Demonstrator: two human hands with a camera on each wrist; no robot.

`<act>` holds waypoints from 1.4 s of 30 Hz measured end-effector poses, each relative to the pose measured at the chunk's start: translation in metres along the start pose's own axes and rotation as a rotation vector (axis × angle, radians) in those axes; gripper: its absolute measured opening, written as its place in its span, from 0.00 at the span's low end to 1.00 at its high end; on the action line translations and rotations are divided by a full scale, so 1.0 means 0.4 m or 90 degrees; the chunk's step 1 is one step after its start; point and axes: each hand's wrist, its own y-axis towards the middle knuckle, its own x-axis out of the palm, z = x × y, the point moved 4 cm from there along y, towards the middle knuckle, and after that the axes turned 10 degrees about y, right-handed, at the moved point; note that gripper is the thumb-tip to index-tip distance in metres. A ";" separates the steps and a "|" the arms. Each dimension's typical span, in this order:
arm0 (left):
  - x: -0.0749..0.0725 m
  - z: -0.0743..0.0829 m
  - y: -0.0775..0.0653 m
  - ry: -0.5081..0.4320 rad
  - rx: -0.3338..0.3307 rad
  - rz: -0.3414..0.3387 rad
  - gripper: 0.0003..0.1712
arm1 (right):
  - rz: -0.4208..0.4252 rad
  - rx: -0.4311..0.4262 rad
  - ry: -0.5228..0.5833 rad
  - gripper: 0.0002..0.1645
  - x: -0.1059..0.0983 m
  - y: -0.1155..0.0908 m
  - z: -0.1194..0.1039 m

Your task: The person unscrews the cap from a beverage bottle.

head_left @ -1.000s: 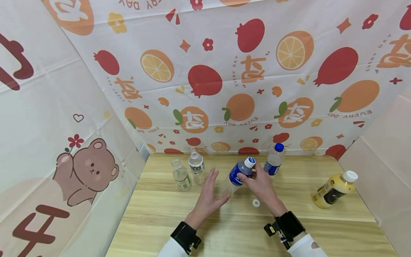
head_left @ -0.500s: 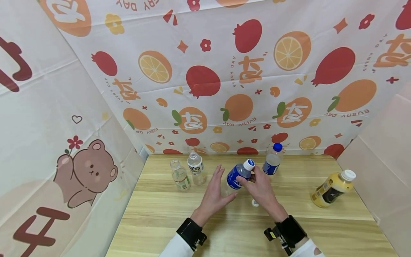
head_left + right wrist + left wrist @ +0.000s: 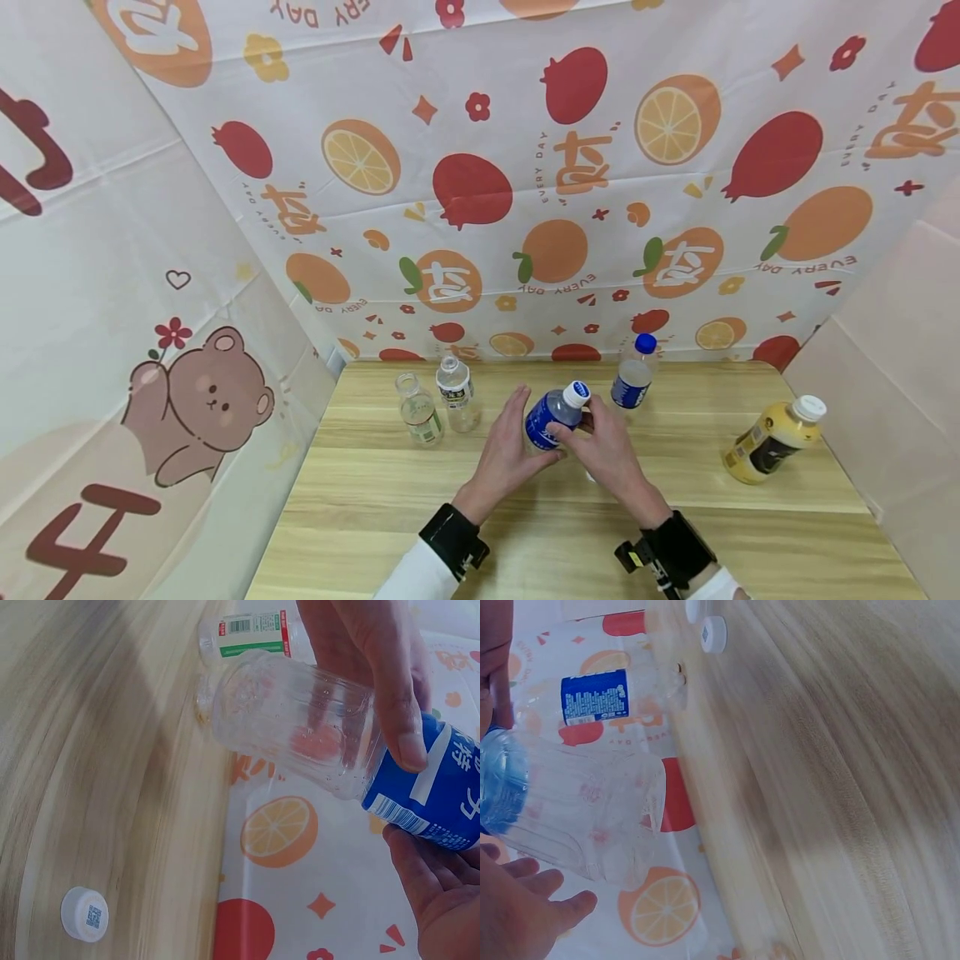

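A clear plastic bottle [image 3: 551,417] with a blue label and white cap is held tilted between both hands. In the head view my right hand [image 3: 611,446] grips it from the right near the shoulder, thumb on the label. My left hand [image 3: 504,457] wraps it from the left; the right wrist view shows the left thumb [image 3: 401,724] on the label edge. Below the label the bottle's body [image 3: 592,810] looks see-through in the left wrist view. A white cap with a printed code [image 3: 85,915] lies on the table, mostly behind my right hand in the head view.
Two uncapped clear bottles, one with a green label [image 3: 420,408] and one with a black-and-white label [image 3: 457,396], stand at the back left. A blue-capped bottle [image 3: 633,372] stands behind my right hand. A yellow bottle [image 3: 772,442] stands right. Patterned cloth [image 3: 480,192] hangs behind the table [image 3: 360,517].
My left hand has moved right and its thumb has come across the bottle's front. The bottle has shifted slightly left and down with my right hand, which now covers most of the loose cap.
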 end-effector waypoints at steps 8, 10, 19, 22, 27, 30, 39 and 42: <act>0.001 0.000 -0.003 -0.006 0.003 0.011 0.60 | 0.009 0.011 -0.014 0.41 0.012 -0.006 -0.004; 0.000 0.001 -0.004 -0.015 0.015 0.014 0.57 | 0.010 0.006 -0.015 0.41 0.014 -0.007 -0.006; 0.001 0.004 -0.010 -0.026 0.042 0.036 0.51 | 0.000 -0.018 -0.023 0.39 0.021 -0.007 -0.012; 0.001 0.000 -0.014 -0.031 0.047 0.048 0.50 | -0.016 0.002 -0.017 0.40 0.019 -0.007 -0.007; 0.006 -0.012 -0.027 -0.033 0.042 0.055 0.49 | -0.022 0.022 0.001 0.40 0.003 -0.005 0.001; 0.009 -0.022 -0.035 -0.020 0.027 0.049 0.50 | -0.009 -0.002 -0.008 0.37 -0.011 -0.001 -0.006; 0.016 -0.044 -0.055 0.021 0.017 0.044 0.50 | 0.018 -0.029 -0.099 0.25 -0.028 0.001 -0.017; 0.019 -0.046 -0.064 0.032 0.025 0.054 0.50 | 0.022 -0.045 -0.125 0.22 -0.027 0.002 -0.015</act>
